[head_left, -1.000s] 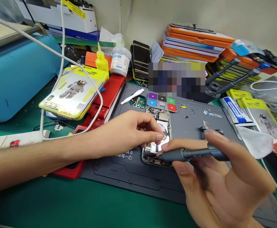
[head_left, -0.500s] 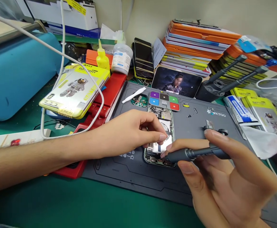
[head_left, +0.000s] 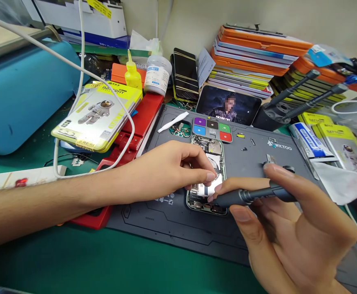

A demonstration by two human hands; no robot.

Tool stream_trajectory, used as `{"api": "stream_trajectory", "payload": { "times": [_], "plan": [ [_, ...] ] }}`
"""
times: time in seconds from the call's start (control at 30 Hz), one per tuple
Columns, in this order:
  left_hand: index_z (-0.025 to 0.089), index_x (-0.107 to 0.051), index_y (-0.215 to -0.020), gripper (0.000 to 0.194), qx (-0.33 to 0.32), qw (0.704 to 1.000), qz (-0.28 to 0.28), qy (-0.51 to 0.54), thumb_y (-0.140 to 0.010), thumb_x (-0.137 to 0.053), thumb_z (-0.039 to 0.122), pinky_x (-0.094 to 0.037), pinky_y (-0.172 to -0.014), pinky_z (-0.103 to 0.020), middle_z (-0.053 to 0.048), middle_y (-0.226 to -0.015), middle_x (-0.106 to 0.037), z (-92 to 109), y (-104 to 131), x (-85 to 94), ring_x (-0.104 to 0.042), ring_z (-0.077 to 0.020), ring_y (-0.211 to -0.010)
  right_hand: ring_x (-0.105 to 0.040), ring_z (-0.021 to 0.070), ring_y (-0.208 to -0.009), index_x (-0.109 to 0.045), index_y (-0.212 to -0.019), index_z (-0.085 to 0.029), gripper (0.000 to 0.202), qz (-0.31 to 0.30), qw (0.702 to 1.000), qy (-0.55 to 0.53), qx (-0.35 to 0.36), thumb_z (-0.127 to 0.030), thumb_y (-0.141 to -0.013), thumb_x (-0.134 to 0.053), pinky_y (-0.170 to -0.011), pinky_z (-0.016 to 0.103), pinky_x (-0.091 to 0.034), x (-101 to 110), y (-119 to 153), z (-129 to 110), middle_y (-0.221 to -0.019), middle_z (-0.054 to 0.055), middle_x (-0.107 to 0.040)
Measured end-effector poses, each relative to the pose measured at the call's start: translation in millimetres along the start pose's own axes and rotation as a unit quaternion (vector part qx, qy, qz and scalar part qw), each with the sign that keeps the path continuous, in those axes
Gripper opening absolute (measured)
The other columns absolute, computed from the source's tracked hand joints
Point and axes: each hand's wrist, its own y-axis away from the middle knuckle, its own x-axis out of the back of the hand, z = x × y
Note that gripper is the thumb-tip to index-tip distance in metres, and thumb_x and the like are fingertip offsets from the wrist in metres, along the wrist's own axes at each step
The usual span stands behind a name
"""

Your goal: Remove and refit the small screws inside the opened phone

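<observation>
An opened phone (head_left: 207, 190) with its inner parts showing lies on the dark grey mat (head_left: 166, 228). Over its middle is my left hand (head_left: 178, 165), thumb and forefinger pinched together; what they hold, if anything, is too small to make out. My right hand (head_left: 295, 220) grips a dark pen-shaped screwdriver (head_left: 242, 197), held nearly level, its tip end at the phone's lower right part. The forefinger of my right hand rests against the screwdriver's top end, and its tip is hard to see.
Beyond the phone are coloured squares (head_left: 212, 128), a white pry tool (head_left: 172, 122), small loose parts and a propped phone playing a video (head_left: 229, 105). A red tool (head_left: 132, 139) and battery box (head_left: 97, 116) stand left. A black holder (head_left: 272, 116) is at the back right.
Both hands keep nearly the same pose. The view has shifted very slightly, and the caption on the propped phone's screen has changed.
</observation>
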Motion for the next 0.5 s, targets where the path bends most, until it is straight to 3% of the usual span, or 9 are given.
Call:
{"api": "stream_trajectory", "payload": {
  "times": [0.17,0.33,0.5],
  "plan": [
    [0.016,-0.075,-0.095,0.013,0.001,1.000,0.001,-0.003,-0.101,-0.073,0.027,-0.046,-0.065,-0.021,0.003,-0.086,-0.073,0.3,-0.1,-0.1,-0.062,-0.0095,-0.075,-0.083,0.0271,-0.103,-0.042,-0.166,-0.030,0.079,-0.007,0.998,0.051,0.027,-0.002,-0.095,-0.064,-0.101,0.044,-0.070,2.1,-6.4,-4.7,-0.107,0.008,-0.083],
    [0.016,-0.075,-0.095,0.012,0.006,1.000,0.002,-0.003,-0.100,-0.074,0.027,-0.046,-0.065,-0.020,0.004,-0.085,-0.073,1.2,0.4,-0.5,-0.062,-0.0091,-0.075,-0.079,0.0290,-0.119,-0.047,-0.162,-0.026,0.074,-0.011,0.994,0.100,0.046,-0.002,-0.094,-0.062,-0.097,0.039,-0.072,0.8,-10.7,-6.4,-0.105,0.009,-0.081],
    [0.016,-0.075,-0.095,0.011,0.000,1.000,0.001,-0.002,-0.100,-0.074,0.025,-0.047,-0.065,-0.020,0.005,-0.085,-0.074,-0.2,-1.1,-0.3,-0.063,-0.0085,-0.075,-0.080,0.0257,-0.111,-0.042,-0.166,-0.032,0.082,-0.012,0.998,0.064,0.022,-0.002,-0.093,-0.063,-0.096,0.037,-0.071,1.6,-6.5,-3.8,-0.104,0.007,-0.079]
  ]
}}
